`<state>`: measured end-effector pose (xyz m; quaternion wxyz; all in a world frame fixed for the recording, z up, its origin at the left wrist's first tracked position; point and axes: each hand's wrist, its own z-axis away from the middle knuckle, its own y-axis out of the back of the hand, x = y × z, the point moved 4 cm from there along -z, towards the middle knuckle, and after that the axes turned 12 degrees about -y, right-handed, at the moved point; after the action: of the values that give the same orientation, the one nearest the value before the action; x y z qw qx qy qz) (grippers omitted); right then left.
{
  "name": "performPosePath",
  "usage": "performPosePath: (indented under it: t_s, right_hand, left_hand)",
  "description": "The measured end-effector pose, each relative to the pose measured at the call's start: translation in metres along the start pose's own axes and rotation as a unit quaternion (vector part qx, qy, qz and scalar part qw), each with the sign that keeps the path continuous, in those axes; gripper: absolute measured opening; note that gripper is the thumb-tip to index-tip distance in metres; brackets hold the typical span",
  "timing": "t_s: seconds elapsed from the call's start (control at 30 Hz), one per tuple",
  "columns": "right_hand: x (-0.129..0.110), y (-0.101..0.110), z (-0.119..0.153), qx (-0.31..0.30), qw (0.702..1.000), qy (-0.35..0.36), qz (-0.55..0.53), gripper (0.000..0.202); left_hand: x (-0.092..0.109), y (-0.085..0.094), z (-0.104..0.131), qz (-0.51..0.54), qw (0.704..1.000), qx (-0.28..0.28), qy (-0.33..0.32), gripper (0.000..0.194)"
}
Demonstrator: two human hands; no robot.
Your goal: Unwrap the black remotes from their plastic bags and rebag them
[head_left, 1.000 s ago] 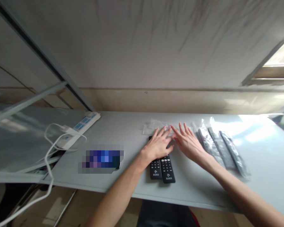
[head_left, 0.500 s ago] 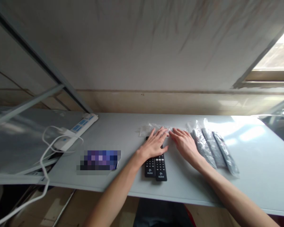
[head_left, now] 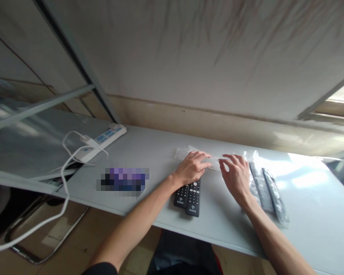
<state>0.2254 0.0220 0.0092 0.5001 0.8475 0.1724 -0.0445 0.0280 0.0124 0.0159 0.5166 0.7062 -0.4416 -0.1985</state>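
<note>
Two black remote controls lie side by side near the front of the table, their upper ends hidden under my left hand. That hand rests over a clear plastic bag, thumb and fingers apart at the bag's edge. My right hand pinches the right part of the bag between thumb and forefinger, its other fingers raised. Just beyond my right hand lie several bagged remote controls in clear wrapping, partly covered by the hand and wrist.
On the left of the grey table lies a pixelated flat object. A white power strip with a white cable sits behind it, beside a metal frame post. The wall stands along the back edge.
My right hand has lifted from lying flat and moved right, now pinching the bag, which is drawn out between both hands. The left hand's fingers have turned rightward. The view has tilted.
</note>
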Motion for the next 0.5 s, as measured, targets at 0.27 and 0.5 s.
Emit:
performPosePath:
  t_s: [0.27,0.5]
  right_hand:
    - [-0.005,0.022,-0.001,0.106,0.988,-0.032,-0.108,0.028]
    - [-0.009,0.030,-0.001,0.139,0.980,-0.053,-0.133,0.031]
  left_hand:
    - [-0.007,0.015,0.008,-0.105,0.985,0.107,0.082,0.029]
    - [-0.021,0.022,0.012,-0.092,0.968,0.172,0.161,0.051]
